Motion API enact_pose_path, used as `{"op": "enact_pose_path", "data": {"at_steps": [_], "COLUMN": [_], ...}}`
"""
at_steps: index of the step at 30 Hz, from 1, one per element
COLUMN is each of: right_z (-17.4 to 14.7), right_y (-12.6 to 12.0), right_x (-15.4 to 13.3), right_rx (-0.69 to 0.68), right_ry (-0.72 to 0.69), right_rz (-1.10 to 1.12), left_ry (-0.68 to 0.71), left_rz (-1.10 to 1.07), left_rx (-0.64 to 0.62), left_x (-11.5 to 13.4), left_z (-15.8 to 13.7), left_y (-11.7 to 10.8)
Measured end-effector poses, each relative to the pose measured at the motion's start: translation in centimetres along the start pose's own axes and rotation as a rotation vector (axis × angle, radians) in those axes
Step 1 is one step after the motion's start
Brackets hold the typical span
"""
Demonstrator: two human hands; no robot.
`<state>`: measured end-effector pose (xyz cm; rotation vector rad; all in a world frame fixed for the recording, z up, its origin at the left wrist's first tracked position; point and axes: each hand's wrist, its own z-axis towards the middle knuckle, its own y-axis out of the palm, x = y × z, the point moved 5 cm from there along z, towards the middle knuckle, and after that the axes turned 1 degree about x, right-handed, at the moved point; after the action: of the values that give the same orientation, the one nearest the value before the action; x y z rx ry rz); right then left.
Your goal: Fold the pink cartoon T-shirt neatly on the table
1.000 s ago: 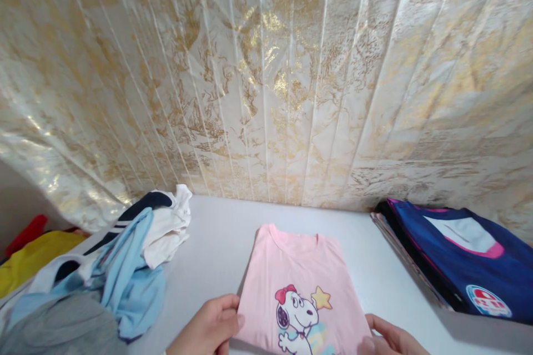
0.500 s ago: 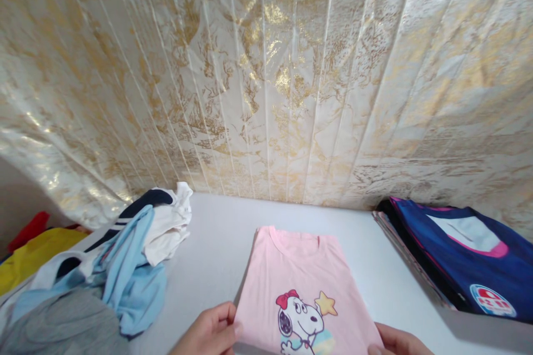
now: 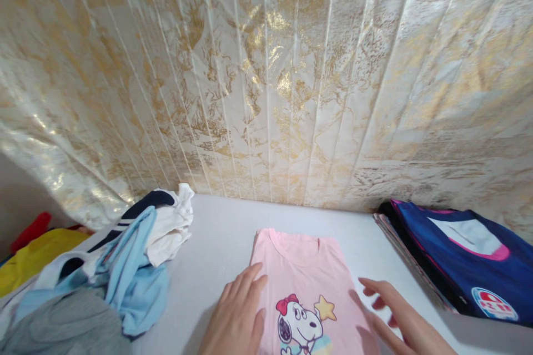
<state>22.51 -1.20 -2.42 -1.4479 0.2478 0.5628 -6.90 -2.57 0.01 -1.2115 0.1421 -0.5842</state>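
Note:
A folded pink T-shirt (image 3: 308, 277) with a cartoon dog and a yellow star on its front lies flat before me, neckline away from me. On its left edge rests my left hand (image 3: 239, 310), palm down with the fingers stretched and gripping nothing. My right hand (image 3: 395, 313) is at the shirt's right edge, its fingers apart and curved. The thumb side lies close to the fabric; whether it touches I cannot tell. The shirt's lower end runs out of view at the bottom.
To the left is a loose heap of clothes, with a light blue garment (image 3: 137, 288), a grey one (image 3: 69, 324) and a yellow one (image 3: 45, 252). A folded stack topped by a navy shirt (image 3: 449, 266) stands right. Behind hangs a gold-patterned curtain (image 3: 266, 83) above the white surface (image 3: 216, 233).
Both hands have let go of the shirt's side edges and moved further up along them. The left hand now lies over the edge; the right has opened. The shirt stays about where it was.

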Motion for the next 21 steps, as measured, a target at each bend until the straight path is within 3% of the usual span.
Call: {"op": "enact_pose_path", "data": {"at_steps": [4, 7, 11, 15, 18, 21], "right_z": [0.8, 0.8, 0.5, 1.0, 3.3, 6.9], "right_y": [2.8, 6.2, 7.8, 5.7, 3.1, 1.3], "right_x": [-2.9, -3.6, -3.0, -1.7, -0.1, 0.9], "right_rx": [0.228, 0.328, 0.300, 0.084, 0.055, 0.129], "right_ry": [-0.424, -0.558, -0.529, -0.449, -0.260, -0.166], "right_rz": [-0.293, -0.474, -0.502, -0.338, -0.226, -0.128], "left_ry": [0.140, 0.077, 0.089, 0.149, 0.318, 0.553], "left_rz": [0.116, 0.234, 0.342, 0.363, 0.339, 0.324], "left_rx": [-0.069, -0.027, 0.010, 0.060, 0.109, 0.263], "left_x": [1.7, 1.1, 0.2, 0.7, 3.1, 6.8], "left_z": [1.3, 0.2, -1.2, -0.5, 0.7, 1.1], "left_y": [4.1, 7.8, 9.8, 8.0, 7.4, 9.3]}}
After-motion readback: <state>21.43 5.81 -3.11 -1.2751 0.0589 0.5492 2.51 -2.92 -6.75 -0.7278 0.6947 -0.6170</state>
